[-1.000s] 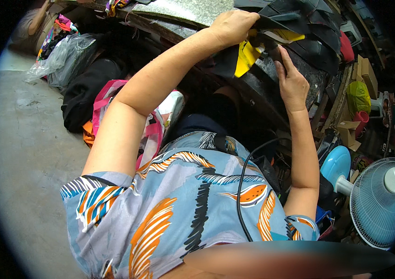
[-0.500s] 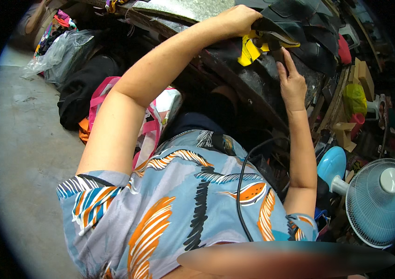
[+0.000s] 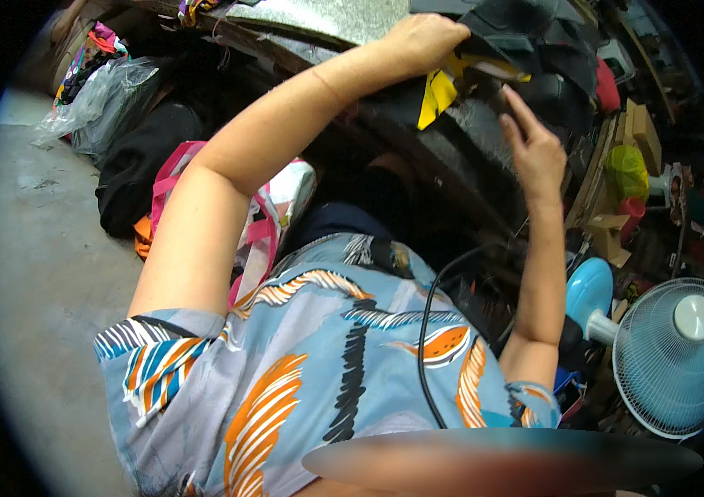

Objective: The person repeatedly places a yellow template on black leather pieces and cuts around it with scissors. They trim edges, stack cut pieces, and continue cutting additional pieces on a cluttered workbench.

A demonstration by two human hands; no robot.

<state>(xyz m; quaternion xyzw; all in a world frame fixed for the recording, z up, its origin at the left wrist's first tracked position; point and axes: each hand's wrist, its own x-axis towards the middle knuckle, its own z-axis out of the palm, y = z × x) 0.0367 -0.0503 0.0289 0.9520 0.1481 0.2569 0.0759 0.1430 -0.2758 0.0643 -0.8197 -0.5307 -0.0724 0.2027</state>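
At the top centre my left hand (image 3: 428,43) is closed on a curved black piece of sheet material. Its fingertips are turned away from view. Below it hangs a bright yellow strip (image 3: 436,98) with dark marks, and more yellow shows along the black piece toward the right. My right hand (image 3: 539,161) is beside the piece, index finger stretched toward its dark lower part and thumb apart from it. I see nothing clearly gripped there. Both hands are over a dark worktable (image 3: 418,137).
Black sheet pieces (image 3: 555,50) are heaped behind my hands. At the right are a fan (image 3: 671,364), cardboard boxes (image 3: 643,137) and a yellow bag (image 3: 627,172). A pink-strapped bag (image 3: 262,240) and a clear plastic bag (image 3: 116,103) sit at the left. A black cable (image 3: 423,331) crosses my front.
My right hand has moved slightly right and down, with its thumb and index finger farther from the dark piece. The yellow strip hangs a little lower. My left hand keeps its hold.
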